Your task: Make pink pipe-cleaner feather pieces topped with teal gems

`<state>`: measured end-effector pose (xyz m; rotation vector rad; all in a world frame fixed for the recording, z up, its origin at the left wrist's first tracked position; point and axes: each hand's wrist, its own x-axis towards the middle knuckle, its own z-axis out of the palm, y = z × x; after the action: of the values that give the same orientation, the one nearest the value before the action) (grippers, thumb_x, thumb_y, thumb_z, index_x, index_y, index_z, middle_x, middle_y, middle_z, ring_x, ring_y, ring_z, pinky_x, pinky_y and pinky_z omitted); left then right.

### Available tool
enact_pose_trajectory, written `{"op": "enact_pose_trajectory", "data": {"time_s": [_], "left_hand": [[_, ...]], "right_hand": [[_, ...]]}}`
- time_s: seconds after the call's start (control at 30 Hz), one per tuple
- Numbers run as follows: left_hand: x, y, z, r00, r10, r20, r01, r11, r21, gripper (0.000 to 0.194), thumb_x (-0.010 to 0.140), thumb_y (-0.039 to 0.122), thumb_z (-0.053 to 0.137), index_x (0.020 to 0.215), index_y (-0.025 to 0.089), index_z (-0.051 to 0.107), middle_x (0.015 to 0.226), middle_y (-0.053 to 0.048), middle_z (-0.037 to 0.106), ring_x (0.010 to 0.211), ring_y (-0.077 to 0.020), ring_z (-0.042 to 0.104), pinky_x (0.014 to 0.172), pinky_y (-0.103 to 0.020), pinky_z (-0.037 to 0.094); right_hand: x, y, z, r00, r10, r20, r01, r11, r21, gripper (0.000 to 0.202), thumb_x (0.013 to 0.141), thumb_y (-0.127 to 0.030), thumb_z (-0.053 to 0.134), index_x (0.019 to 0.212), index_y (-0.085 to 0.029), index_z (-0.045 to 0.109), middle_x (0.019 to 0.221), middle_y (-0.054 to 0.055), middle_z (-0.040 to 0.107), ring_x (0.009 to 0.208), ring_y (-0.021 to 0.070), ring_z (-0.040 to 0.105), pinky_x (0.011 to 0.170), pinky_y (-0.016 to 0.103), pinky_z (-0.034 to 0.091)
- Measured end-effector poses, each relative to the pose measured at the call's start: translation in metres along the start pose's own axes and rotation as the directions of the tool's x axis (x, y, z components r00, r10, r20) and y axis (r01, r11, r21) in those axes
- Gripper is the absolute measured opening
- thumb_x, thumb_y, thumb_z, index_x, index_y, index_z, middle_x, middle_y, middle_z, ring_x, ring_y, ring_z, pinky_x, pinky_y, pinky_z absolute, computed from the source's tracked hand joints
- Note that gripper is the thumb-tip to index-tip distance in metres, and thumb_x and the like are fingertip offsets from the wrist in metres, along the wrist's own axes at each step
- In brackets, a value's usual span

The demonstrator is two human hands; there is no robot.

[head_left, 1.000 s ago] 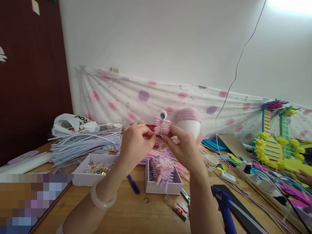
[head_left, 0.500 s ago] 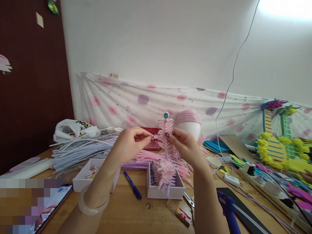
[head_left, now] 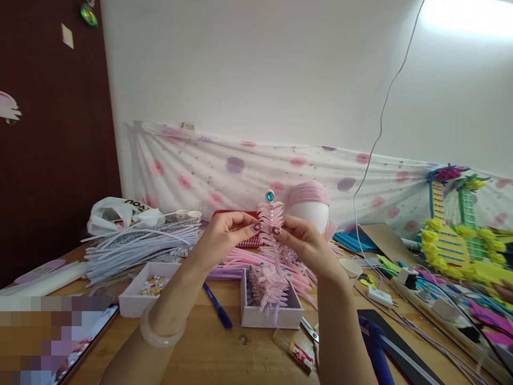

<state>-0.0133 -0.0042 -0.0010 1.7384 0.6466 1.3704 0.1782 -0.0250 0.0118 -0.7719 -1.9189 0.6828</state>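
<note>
While the left hand [head_left: 223, 236] pinches a beaded pink feather ornament [head_left: 270, 215], the right hand [head_left: 306, 241] pinches its opposite side. Below sits a white box [head_left: 272, 320].

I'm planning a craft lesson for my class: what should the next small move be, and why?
Perhaps shape the left-side fronds of the pink, fuzzy, feather-shaped piece: the left hand is right at them, while the right hand pinches the piece from the other side.
</note>
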Motion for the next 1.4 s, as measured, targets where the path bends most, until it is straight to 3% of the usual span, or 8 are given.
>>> {"op": "enact_pose_trajectory", "data": {"time_s": [0.13,0.37,0.57,0.73,0.9,1.13,1.27,1.4], "left_hand": [[0.000,0.001,0.000,0.998,-0.061,0.005,0.061,0.989,-0.135,0.010,0.067,0.026,0.074,0.072,0.017,0.075,0.077,-0.004,0.075,0.074,-0.0180,0.066,0.075,-0.032,0.052],[-0.001,0.005,-0.004,0.998,0.058,0.036,-0.060,0.997,0.050,0.016,0.079,0.031,0.069,0.084,0.018,0.077,0.085,-0.004,0.076,0.083,-0.0176,0.066,0.080,-0.030,0.050],[-0.001,0.001,-0.001,0.992,0.096,-0.077,-0.082,0.983,0.166,0.019,0.077,0.034,0.072,0.085,0.017,0.077,0.085,-0.005,0.075,0.085,-0.0190,0.065,0.077,-0.028,0.048],[0.000,-0.004,0.006,0.997,0.012,-0.083,-0.018,0.997,-0.072,0.027,0.072,0.042,0.077,0.080,0.015,0.076,0.071,-0.002,0.070,0.071,-0.0146,0.060,0.071,-0.026,0.047],[0.004,-0.008,0.017,0.988,-0.064,-0.137,0.019,0.950,-0.311,0.031,0.062,0.044,0.083,0.069,0.015,0.074,0.064,0.000,0.066,0.065,-0.0114,0.055,0.067,-0.023,0.045],[0.007,-0.011,0.016,0.977,-0.057,-0.208,0.000,0.965,-0.264,0.030,0.063,0.041,0.083,0.073,0.015,0.073,0.070,-0.001,0.071,0.070,-0.0131,0.060,0.069,-0.024,0.047],[0.005,-0.009,0.014,0.991,-0.054,-0.123,0.022,0.969,-0.246,0.032,0.071,0.046,0.077,0.078,0.015,0.071,0.074,-0.001,0.072,0.074,-0.0133,0.062,0.073,-0.024,0.048],[0.005,-0.008,0.010,0.997,-0.083,0.001,0.083,0.992,-0.099,0.032,0.071,0.044,0.077,0.084,0.015,0.071,0.086,-0.005,0.075,0.083,-0.0166,0.066,0.079,-0.027,0.049]], "right_hand": [[-0.001,0.001,-0.002,1.000,-0.022,0.009,0.023,1.000,-0.017,0.034,0.084,-0.051,0.061,0.075,-0.018,0.059,0.073,0.000,0.055,0.068,0.0131,0.048,0.062,0.025,0.043],[-0.002,0.001,-0.001,0.999,0.028,-0.032,-0.027,1.000,0.012,0.038,0.083,-0.053,0.062,0.069,-0.018,0.055,0.069,-0.001,0.051,0.064,0.0120,0.046,0.058,0.024,0.041],[-0.001,-0.001,0.001,0.999,0.007,-0.034,-0.009,0.999,-0.044,0.043,0.082,-0.057,0.062,0.066,-0.018,0.053,0.067,-0.001,0.050,0.063,0.0125,0.047,0.057,0.024,0.042],[-0.001,0.000,0.003,0.998,-0.005,-0.060,0.002,0.999,-0.044,0.040,0.084,-0.055,0.060,0.070,-0.018,0.055,0.065,-0.002,0.045,0.061,0.0115,0.043,0.053,0.023,0.039],[0.001,-0.003,0.007,0.986,-0.064,-0.155,0.050,0.995,-0.090,0.037,0.087,-0.048,0.059,0.066,-0.018,0.051,0.063,-0.003,0.044,0.059,0.0103,0.038,0.052,0.022,0.035],[0.001,0.000,0.008,0.987,-0.053,-0.153,0.039,0.995,-0.091,0.030,0.089,-0.040,0.057,0.068,-0.018,0.053,0.064,-0.003,0.044,0.058,0.0104,0.037,0.051,0.022,0.032],[0.002,0.002,0.007,0.976,-0.057,-0.208,0.043,0.997,-0.069,0.034,0.088,-0.045,0.059,0.068,-0.018,0.052,0.066,-0.002,0.046,0.062,0.0118,0.040,0.054,0.023,0.034],[0.002,0.004,0.006,0.967,-0.061,-0.248,0.048,0.997,-0.058,0.036,0.087,-0.049,0.059,0.070,-0.018,0.055,0.065,-0.002,0.048,0.063,0.0123,0.042,0.056,0.024,0.033]]}}
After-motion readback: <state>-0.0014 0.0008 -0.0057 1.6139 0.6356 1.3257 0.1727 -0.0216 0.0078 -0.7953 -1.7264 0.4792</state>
